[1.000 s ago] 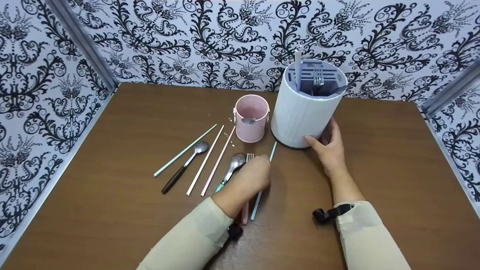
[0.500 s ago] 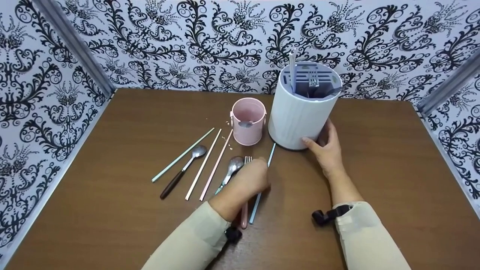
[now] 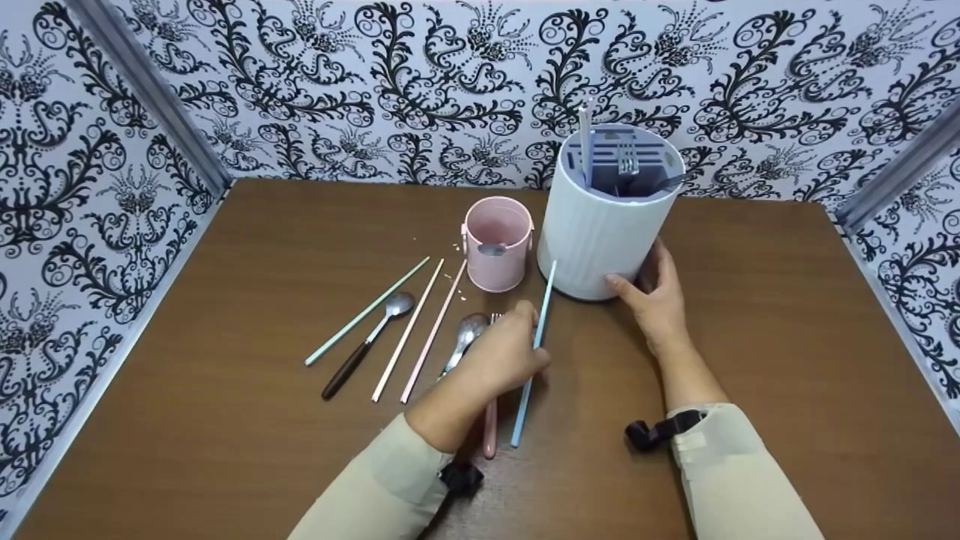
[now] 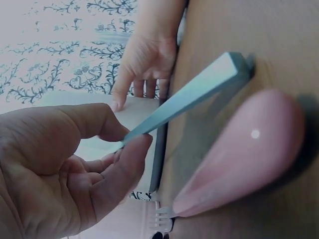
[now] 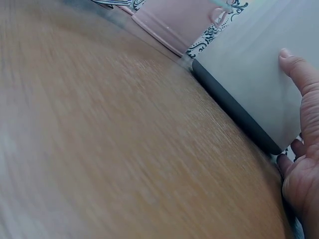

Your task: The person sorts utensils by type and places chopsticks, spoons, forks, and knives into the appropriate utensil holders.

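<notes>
My left hand (image 3: 504, 354) pinches a light blue chopstick (image 3: 523, 412) between thumb and finger. In the left wrist view the chopstick (image 4: 192, 94) slants up from the fingertips, its thick square end close over the table. Just beside it lies a pink-handled fork (image 3: 490, 435), partly hidden under the hand. My right hand (image 3: 660, 307) holds the base of a white cutlery holder (image 3: 600, 240), thumb on its front and fingers round the far side. A fork (image 3: 627, 159) and chopsticks (image 3: 586, 142) stand in the holder. A spoon (image 3: 471, 330) lies left of my left hand.
A pink cup (image 3: 498, 268) stands left of the holder, with a spoon (image 3: 492, 249) at its rim. To the left lie a green chopstick (image 3: 367, 311), a black-handled spoon (image 3: 352, 367), a cream chopstick (image 3: 409, 330) and a pink chopstick (image 3: 435, 330). Patterned walls (image 3: 450, 90) enclose the table.
My left hand has taken hold of the blue chopstick and lifted it, its far end now higher and overlapping the holder's front. The right hand stays at the holder.
</notes>
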Action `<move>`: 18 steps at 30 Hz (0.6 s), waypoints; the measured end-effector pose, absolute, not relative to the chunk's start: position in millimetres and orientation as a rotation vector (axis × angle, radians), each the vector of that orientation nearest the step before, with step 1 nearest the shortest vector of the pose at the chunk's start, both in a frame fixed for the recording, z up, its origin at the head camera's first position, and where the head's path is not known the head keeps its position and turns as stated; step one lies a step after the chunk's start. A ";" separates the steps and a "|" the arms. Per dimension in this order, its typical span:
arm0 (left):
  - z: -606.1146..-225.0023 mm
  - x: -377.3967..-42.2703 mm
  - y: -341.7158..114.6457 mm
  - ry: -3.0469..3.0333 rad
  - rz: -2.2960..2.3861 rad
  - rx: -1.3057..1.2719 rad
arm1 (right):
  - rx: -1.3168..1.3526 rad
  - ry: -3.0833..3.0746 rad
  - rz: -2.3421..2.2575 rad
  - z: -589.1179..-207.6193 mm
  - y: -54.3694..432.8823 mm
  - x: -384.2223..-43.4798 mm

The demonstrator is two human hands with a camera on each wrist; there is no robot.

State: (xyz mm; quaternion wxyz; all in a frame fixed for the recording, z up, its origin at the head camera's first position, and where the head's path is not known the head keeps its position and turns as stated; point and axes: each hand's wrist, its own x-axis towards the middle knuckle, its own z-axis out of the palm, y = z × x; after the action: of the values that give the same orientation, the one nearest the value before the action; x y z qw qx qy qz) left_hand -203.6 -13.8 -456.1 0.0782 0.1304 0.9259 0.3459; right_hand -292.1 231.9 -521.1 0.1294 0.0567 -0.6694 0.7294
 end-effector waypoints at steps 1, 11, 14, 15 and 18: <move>-455.6 -203.4 -13.6 2.766 1.075 0.390 | 0.169 -1.937 2.119 -520.9 232.0 -292.2; -445.9 -198.6 -8.9 2.787 1.355 0.551 | 0.156 -1.928 2.110 -519.4 233.1 -292.2; -444.7 -196.9 -6.9 2.797 1.401 0.581 | 0.163 -1.927 2.113 -519.8 232.9 -292.4; -444.3 -196.4 -6.4 2.805 1.413 0.584 | 0.166 -1.925 2.114 -519.8 232.7 -292.5; -443.6 -195.7 -4.7 2.818 1.465 0.588 | 0.166 -1.933 2.108 -519.8 232.5 -292.7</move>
State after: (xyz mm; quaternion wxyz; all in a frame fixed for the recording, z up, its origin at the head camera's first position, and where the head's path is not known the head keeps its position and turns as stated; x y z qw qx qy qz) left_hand -195.7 -4.7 -443.6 -0.0441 0.1819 0.8716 0.4531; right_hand -292.7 232.5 -519.8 0.1378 0.0575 -0.6681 0.7289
